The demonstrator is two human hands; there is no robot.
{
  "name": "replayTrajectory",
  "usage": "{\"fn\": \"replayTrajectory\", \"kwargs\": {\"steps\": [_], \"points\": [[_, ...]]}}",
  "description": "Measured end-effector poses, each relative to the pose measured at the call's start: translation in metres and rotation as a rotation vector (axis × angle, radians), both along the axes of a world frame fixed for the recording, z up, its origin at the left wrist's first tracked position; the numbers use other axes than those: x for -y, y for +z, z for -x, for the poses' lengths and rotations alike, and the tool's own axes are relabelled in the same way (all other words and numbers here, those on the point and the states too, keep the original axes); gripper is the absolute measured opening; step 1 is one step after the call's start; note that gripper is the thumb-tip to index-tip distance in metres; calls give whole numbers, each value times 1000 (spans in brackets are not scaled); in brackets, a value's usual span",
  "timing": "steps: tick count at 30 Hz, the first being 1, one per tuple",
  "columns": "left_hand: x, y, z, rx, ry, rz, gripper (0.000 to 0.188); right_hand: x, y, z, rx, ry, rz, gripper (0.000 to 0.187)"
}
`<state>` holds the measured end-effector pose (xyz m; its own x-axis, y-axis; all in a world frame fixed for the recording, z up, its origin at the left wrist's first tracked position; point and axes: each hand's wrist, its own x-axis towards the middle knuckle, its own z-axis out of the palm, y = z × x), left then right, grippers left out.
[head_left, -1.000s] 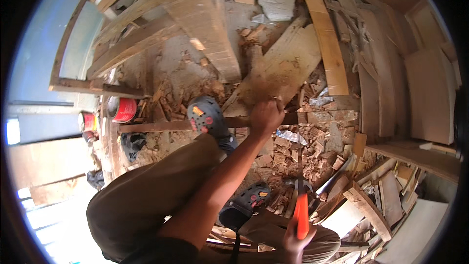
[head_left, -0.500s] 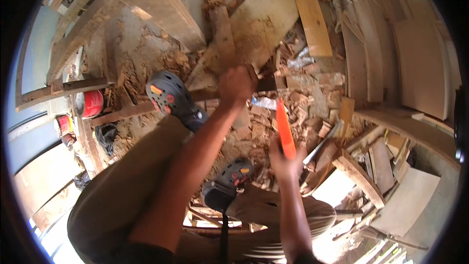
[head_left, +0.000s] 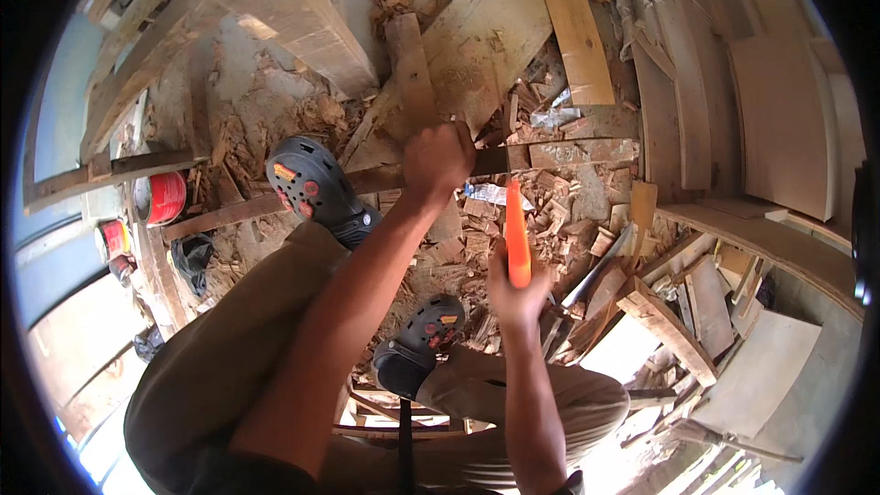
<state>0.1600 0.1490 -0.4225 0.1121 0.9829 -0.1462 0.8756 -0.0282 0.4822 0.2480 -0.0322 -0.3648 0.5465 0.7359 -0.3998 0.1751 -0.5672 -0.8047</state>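
Right hand (head_left: 515,302) pushed well forward since second ago, orange-handled saw (head_left: 518,238) now close to wood strip (head_left: 383,180). Fingers wrapped tight round handle. Left hand (head_left: 440,160) closed over strip, which lies crosswise above floor scraps (head_left: 573,206), clog (head_left: 312,179) apparently planted on it. Looks like mid-sawing to me; can't tell cut depth. Next move probably calls for straight pull back, strip pinned firmly.
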Motion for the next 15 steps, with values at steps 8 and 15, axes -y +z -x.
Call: {"fn": "replayTrajectory", "kwargs": {"steps": [8, 15], "points": [[3, 17, 0, -38, 46, -37, 51, 104, 23, 3, 43, 254, -108, 18], [-18, 0, -1, -14, 80, -70, 47, 86, 2, -28, 188, 233, -175, 9]]}}
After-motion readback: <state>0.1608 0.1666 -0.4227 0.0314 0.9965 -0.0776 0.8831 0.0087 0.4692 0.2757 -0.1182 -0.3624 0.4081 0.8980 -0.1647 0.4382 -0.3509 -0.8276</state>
